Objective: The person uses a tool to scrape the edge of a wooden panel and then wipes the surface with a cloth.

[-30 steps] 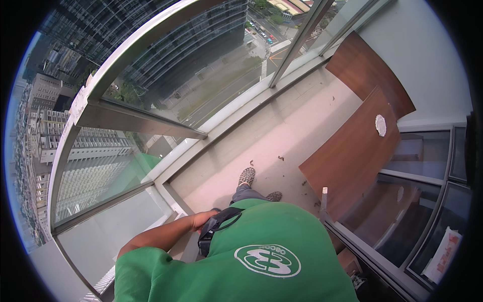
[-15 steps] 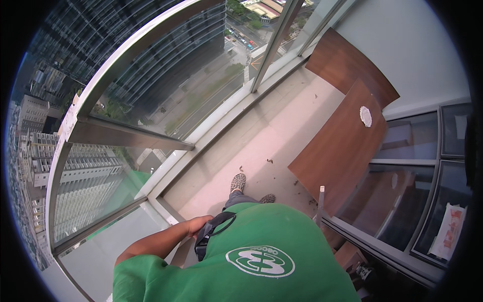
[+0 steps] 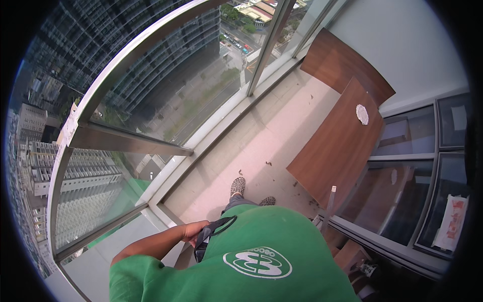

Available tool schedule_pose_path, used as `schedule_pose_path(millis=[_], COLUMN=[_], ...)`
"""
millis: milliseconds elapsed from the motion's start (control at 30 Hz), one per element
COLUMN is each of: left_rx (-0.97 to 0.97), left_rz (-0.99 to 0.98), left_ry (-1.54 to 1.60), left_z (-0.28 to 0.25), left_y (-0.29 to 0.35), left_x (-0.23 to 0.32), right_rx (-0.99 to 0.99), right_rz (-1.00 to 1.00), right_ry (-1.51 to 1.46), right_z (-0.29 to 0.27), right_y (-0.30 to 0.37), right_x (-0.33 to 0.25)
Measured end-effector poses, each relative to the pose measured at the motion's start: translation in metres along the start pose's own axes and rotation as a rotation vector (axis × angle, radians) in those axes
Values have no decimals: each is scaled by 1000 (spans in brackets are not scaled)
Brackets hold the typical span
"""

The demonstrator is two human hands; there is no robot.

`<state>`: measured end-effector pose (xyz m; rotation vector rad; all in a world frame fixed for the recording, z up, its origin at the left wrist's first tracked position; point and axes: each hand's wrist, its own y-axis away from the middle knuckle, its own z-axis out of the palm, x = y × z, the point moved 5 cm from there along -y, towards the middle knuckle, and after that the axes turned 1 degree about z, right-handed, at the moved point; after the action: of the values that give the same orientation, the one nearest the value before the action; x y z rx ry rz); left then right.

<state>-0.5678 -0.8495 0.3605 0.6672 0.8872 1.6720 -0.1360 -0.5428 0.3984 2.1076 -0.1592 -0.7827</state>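
At my waist, my left hand (image 3: 192,231) is closed at the edge of a black pouch-like thing (image 3: 203,242) with a looped strap (image 3: 223,225). The pouch partly covers its fingers. This hand is to the left of my green shirt (image 3: 231,236), with the bare forearm bent in from the lower left. My right hand is out of view behind my body. Beyond the shirt, my feet in patterned shoes (image 3: 238,186) stand on the pale floor (image 3: 216,183).
Tall windows (image 3: 146,116) line the left, a street far below. Two brown wooden panels (image 3: 334,141) lean on the right, one with a white patch (image 3: 361,115). Dark glazing (image 3: 402,201) stands behind them. A thin pale bar (image 3: 331,201) rises beside my right side. Debris (image 3: 268,163) dots the floor.
My view has shifted slightly. The thin pale bar shows farther right against the brown panel. My left hand stays at the black pouch, its fingers slightly more visible.
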Motion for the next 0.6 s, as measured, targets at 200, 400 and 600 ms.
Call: schedule_pose_path(millis=[200, 400, 600], left_rx=[-114, -57, 76], left_rz=[76, 195, 304], left_ry=[247, 170, -61], left_z=[8, -4, 26], left_y=[-21, -24, 27], left_x=[-45, -57, -3], right_rx=[6, -10, -13], right_rz=[-3, -33, -95], right_ry=[-17, -15, -30], right_z=[2, 5, 2], right_y=[-1, -4, 5], right_x=[1, -2, -10])
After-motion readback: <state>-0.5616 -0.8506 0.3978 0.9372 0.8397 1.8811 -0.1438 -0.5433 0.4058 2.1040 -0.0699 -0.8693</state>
